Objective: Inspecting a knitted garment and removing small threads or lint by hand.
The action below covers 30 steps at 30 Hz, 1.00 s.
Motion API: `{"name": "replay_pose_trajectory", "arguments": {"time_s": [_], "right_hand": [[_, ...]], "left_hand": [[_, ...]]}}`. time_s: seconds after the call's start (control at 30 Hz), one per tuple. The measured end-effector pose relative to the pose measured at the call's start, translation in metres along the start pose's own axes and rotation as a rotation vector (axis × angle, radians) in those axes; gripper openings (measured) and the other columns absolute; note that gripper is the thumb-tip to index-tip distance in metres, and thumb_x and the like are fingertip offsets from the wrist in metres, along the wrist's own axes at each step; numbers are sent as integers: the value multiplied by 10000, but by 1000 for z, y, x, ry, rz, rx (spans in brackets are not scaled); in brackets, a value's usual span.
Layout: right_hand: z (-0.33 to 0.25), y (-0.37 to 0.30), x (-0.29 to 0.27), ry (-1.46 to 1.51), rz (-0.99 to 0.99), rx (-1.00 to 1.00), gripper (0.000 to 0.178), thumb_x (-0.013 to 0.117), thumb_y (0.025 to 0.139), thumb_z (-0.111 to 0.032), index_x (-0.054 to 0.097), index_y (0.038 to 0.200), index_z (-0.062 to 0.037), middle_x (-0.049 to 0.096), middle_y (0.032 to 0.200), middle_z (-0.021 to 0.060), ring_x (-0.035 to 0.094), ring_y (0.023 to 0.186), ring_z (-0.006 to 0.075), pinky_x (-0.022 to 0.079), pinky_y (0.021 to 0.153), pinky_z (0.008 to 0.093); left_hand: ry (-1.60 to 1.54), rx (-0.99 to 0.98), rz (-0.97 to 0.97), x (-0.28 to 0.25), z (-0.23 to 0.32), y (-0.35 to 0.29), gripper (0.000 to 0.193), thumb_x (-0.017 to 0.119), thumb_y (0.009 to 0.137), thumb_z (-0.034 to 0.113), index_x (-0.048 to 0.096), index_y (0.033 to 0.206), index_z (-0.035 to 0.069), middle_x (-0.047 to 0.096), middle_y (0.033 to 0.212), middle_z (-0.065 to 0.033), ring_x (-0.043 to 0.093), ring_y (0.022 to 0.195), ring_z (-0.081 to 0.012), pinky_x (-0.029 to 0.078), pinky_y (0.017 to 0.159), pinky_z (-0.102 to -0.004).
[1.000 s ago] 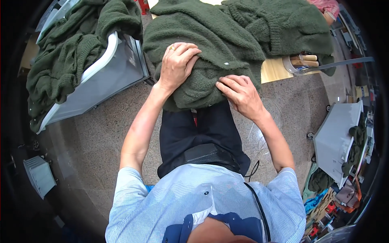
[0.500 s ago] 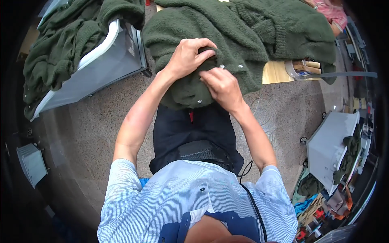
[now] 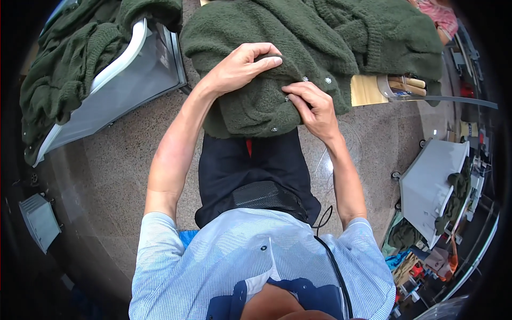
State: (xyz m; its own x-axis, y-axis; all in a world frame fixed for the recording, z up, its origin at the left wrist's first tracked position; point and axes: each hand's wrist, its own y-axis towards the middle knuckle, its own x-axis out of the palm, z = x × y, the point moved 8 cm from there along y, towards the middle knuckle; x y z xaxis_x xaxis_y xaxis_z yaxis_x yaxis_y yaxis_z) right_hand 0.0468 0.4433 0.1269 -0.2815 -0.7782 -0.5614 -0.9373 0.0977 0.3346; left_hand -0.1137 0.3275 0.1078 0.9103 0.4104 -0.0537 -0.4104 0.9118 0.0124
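A dark green fuzzy knit sweater (image 3: 250, 109) lies over the table's near edge and hangs down in front of my legs. My left hand (image 3: 237, 69) pinches a fold of it between thumb and fingers. To the right, my right hand (image 3: 316, 106) has its thumb and fingertips closed on the knit beside a small shiny button (image 3: 286, 98). Other shiny buttons dot the garment: one (image 3: 328, 80) beyond the right hand, another (image 3: 274, 129) near the lower edge. Whether a thread or tool sits in the right fingertips is too small to tell.
More green knitwear (image 3: 397, 45) covers the table. Wooden-handled tools lie in a clear container (image 3: 392, 88) at its right edge. At left, a pale cart (image 3: 133, 80) carries green garments; another wheeled cart (image 3: 426, 181) stands at right. A person in a pink top (image 3: 440, 16) is at far right.
My right hand has moved right, away from the left hand, to the knit beside a button. The left hand has shifted slightly left and away from me, still gripping the fold.
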Motion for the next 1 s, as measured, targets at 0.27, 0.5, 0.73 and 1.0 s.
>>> {"name": "replay_pose_trajectory", "arguments": {"time_s": [0.27, 0.5, 0.73, 1.0], "right_hand": [[5, -10, -13, 66, -214, 48, 231, 780, 984, 4, 806, 1214, 8, 801, 1236, 164, 768, 1155, 290, 590, 1002, 381], [-5, 8, -19, -20, 131, 46, 112, 780, 1006, 7, 776, 1115, 32, 747, 962, 99, 716, 842, 170, 566, 780, 312], [-4, 27, -23, -119, 426, 108, 280, 855, 991, -86, 806, 1262, -35, 619, 959, -16, 487, 722, 56, 425, 646, 241], [31, 34, -26, 190, 364, 223, 122, 752, 1098, -112, 783, 1108, 5, 666, 1042, -34, 598, 939, 48, 494, 853, 216]], "left_hand": [[-67, 10, -121, 2, 8, 0, 228, 727, 1093, 152, 750, 1254, -9, 709, 1143, 28, 619, 1075, -41, 509, 969, -250], [-155, 23, 68, 14, -3, 5, 246, 764, 1074, 118, 776, 1286, -7, 764, 1096, 24, 665, 1011, -40, 548, 920, -237], [-150, 67, 136, 13, -1, 4, 241, 801, 1042, 113, 786, 1245, -17, 805, 1064, -22, 700, 978, -52, 569, 882, -233], [-95, 91, 143, 12, 0, 4, 229, 848, 1009, 157, 788, 1147, -16, 799, 956, -16, 676, 901, -40, 550, 796, -232]]}}
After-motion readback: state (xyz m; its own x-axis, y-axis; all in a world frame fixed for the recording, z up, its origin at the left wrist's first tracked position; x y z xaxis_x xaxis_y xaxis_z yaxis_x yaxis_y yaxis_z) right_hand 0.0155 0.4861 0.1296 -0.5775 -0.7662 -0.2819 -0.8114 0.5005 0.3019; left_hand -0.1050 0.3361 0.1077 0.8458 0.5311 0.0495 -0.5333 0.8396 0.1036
